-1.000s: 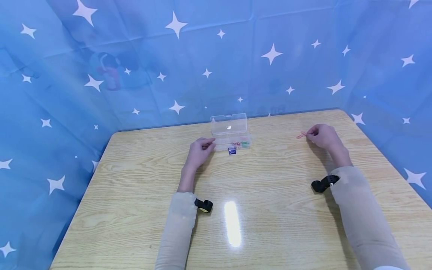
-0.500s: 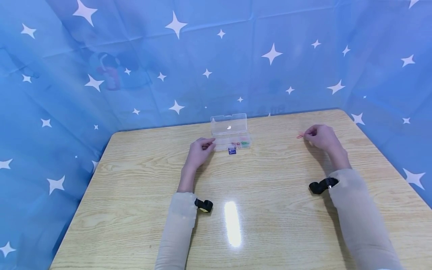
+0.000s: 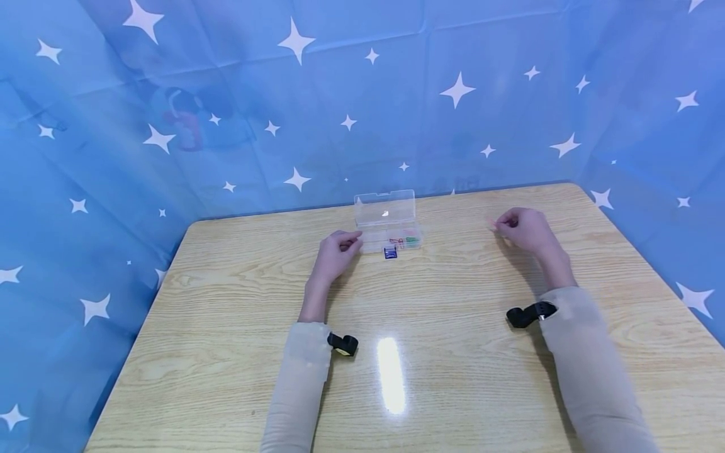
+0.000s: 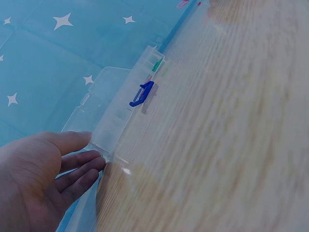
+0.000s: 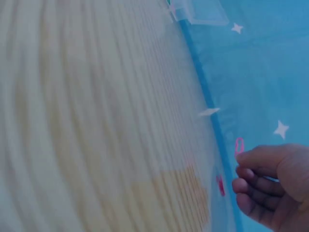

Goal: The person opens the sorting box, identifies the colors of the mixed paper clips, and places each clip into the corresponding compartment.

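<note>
Far back on the table stands a clear plastic compartment box (image 3: 370, 240) with its lid (image 3: 385, 207) raised. My left hand (image 3: 334, 258) holds the box's left end; in the left wrist view the thumb lies near the lid side and the fingertips at the corner. Red and green pieces (image 3: 411, 241) lie in the box's right part. A blue clip (image 4: 142, 94) sits at its front wall. My right hand (image 3: 523, 229), right of the box, pinches a pink paper clip (image 5: 239, 145). A second red-pink piece (image 5: 220, 185) shows below the fingertips; whether it is held cannot be told.
The wooden table (image 3: 453, 352) extends around both arms, with a bright light reflection near the middle. A blue curtain with white stars (image 3: 294, 82) hangs right behind the table's back edge. Dark wrist cameras sit on both sleeves.
My right hand has moved left toward the box, and the pink pieces seen beside it on the table have gone from there. The left hand and the box have stayed in place.
</note>
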`<state>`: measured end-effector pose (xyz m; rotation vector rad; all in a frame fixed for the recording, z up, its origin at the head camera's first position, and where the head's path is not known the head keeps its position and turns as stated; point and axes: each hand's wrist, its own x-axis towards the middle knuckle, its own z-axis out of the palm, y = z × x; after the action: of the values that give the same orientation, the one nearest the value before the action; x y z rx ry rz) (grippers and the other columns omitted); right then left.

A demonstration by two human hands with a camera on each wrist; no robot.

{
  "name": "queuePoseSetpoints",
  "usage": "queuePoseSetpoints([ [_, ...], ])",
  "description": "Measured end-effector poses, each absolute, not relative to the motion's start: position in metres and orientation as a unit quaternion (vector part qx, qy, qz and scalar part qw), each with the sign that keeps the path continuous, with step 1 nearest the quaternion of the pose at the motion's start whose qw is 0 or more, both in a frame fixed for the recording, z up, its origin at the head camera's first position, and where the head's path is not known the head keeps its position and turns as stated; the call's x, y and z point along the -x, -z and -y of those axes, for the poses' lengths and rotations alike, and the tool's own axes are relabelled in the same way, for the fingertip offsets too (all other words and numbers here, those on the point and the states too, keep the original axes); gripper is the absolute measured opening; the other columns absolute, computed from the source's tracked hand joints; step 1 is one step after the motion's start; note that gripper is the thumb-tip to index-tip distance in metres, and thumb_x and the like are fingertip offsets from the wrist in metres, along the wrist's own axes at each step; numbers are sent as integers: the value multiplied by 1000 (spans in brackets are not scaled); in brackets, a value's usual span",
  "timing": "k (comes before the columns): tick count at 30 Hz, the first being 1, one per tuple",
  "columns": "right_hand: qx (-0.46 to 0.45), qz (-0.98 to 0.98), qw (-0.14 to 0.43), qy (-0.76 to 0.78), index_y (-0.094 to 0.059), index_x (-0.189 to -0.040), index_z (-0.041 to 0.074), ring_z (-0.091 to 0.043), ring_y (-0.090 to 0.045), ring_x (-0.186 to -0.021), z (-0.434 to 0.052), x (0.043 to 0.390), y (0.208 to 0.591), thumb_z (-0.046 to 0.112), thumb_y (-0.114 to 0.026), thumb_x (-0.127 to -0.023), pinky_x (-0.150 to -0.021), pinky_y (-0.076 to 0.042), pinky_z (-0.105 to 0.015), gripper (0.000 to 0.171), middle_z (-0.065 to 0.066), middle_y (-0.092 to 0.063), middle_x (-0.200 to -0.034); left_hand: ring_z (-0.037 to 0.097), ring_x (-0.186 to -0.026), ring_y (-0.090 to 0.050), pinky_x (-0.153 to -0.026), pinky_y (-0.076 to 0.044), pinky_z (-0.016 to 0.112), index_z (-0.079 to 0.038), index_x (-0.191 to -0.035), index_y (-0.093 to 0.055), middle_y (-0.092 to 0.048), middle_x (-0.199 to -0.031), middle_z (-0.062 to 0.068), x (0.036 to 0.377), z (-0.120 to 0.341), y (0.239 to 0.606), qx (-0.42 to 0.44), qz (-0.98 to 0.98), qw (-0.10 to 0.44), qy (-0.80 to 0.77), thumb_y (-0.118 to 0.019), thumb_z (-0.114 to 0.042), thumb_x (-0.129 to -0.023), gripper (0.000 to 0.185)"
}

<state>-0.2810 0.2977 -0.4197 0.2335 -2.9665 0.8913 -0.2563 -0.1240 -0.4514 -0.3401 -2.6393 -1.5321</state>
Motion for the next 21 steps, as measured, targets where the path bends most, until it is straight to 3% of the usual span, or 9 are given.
queuePoseSetpoints([
  [21,-107,934,19,-339,-66,-111,-6,-30,-61,-86,-242,284,418,18,-59,-102,-70,-50,-37,26,-20,-66,-99,24,-104,-65,-92,-55,33,-1,-128,-68,-68,-113,13,257,124,452,114,858,39,499,-63,-12,-101,30],
])
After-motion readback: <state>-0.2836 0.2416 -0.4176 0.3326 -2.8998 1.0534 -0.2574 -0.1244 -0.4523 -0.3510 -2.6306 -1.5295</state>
